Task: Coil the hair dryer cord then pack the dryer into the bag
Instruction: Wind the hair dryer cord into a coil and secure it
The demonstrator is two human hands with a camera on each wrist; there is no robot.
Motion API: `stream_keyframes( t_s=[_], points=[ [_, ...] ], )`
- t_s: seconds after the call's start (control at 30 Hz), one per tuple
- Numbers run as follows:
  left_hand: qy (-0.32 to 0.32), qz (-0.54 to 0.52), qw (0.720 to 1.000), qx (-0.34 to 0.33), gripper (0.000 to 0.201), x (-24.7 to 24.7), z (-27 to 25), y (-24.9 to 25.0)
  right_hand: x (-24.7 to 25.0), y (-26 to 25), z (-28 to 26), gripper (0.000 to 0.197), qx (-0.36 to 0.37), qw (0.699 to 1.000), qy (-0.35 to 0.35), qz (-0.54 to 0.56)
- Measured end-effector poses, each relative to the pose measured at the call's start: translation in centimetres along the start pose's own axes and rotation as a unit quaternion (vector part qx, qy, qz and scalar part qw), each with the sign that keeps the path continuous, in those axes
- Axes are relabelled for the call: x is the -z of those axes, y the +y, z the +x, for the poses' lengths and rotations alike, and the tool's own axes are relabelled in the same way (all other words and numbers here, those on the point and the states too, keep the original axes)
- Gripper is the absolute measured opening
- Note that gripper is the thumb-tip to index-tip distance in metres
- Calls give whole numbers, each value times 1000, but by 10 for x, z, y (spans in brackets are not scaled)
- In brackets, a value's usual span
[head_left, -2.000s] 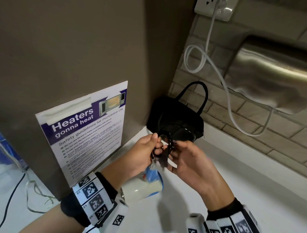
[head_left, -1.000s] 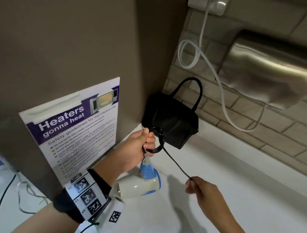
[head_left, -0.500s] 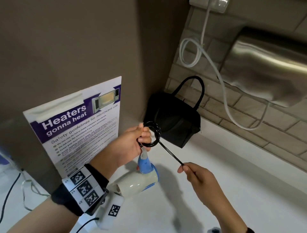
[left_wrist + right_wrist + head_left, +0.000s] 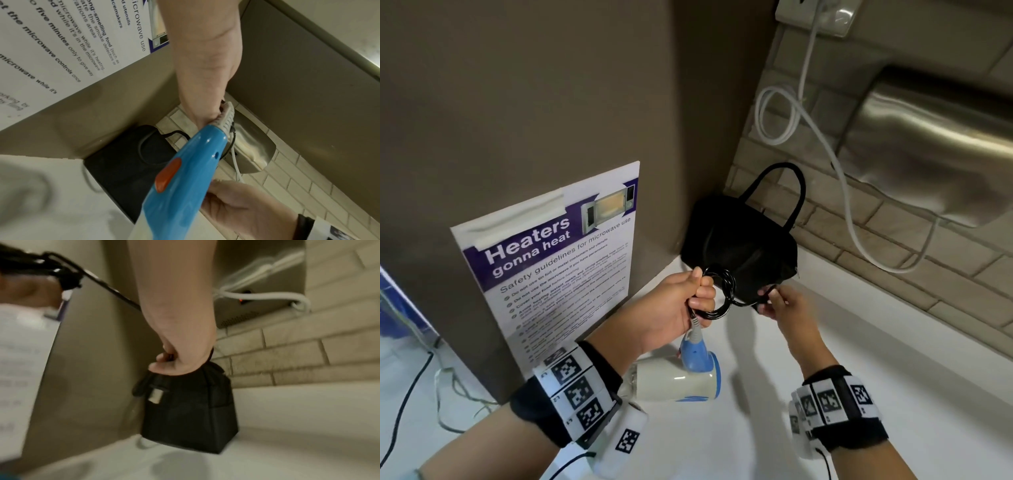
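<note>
1. Head view: the left hand (image 4: pixel 674 305) grips the coiled cord (image 4: pixel 722 294); the hair dryer (image 4: pixel 681 377) hangs just below it. The right hand (image 4: pixel 784 305) pinches the cord's end in front of the black bag (image 4: pixel 739 236).
2. Left wrist view: the dryer's blue handle (image 4: pixel 185 170) hangs below the left fist.
3. Right wrist view: right fingers (image 4: pixel 164 356) are curled on the cord; the bag stands just beyond.

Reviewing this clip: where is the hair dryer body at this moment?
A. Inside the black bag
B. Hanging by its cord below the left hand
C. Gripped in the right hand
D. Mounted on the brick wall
B: the hair dryer dangles by its cord under the left hand, which grips the coil; the black bag stands behind on the counter.
</note>
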State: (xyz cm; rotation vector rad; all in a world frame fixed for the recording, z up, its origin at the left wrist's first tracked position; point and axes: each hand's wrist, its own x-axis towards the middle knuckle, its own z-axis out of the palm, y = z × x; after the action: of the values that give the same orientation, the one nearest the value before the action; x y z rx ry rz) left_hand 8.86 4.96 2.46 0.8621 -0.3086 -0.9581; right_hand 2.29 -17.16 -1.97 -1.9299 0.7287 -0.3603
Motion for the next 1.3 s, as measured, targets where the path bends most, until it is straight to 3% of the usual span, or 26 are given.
stream_keyframes(
  t_s=[0.03,0.1,0.2,0.33,0.5,0.6,0.7,0.87,1.03,1.17,1.3],
  points=[
    [0,-2,1000,-2,32,0,0,0,-7,-4,-1,26,-43,992,-21,118],
    [-2,-8,1000,-6,33,2,-1,0,-16,-19,-8,26,-115,947,-53,296],
    [-1,-3,1000,-12,34,2,1,-1,-22,-37,-19,20,-196,870,-78,446],
    [16,-4,1000,-20,32,2,3,-3,-20,-51,-30,16,-258,792,-97,545],
    [36,0,999,-26,29,2,3,-5,-21,-55,-35,11,-304,745,-103,585],
    [16,-5,1000,-16,29,2,2,-7,-26,-53,-38,38,-282,743,-124,594],
    [20,-1,1000,-16,30,2,1,-7,-29,-56,-43,14,-282,750,-134,583],
    [38,33,999,-17,30,-1,1,-7,-31,-61,-51,6,-271,794,-152,523],
    [38,78,996,5,27,2,2,-9,-34,-61,-56,14,-304,791,-162,506],
    [78,150,986,-6,31,0,4,-15,-36,-67,-62,12,-294,814,-226,448],
    [126,183,974,-34,32,-4,4,-13,-31,-71,-65,17,-276,830,-238,421]
  ],
)
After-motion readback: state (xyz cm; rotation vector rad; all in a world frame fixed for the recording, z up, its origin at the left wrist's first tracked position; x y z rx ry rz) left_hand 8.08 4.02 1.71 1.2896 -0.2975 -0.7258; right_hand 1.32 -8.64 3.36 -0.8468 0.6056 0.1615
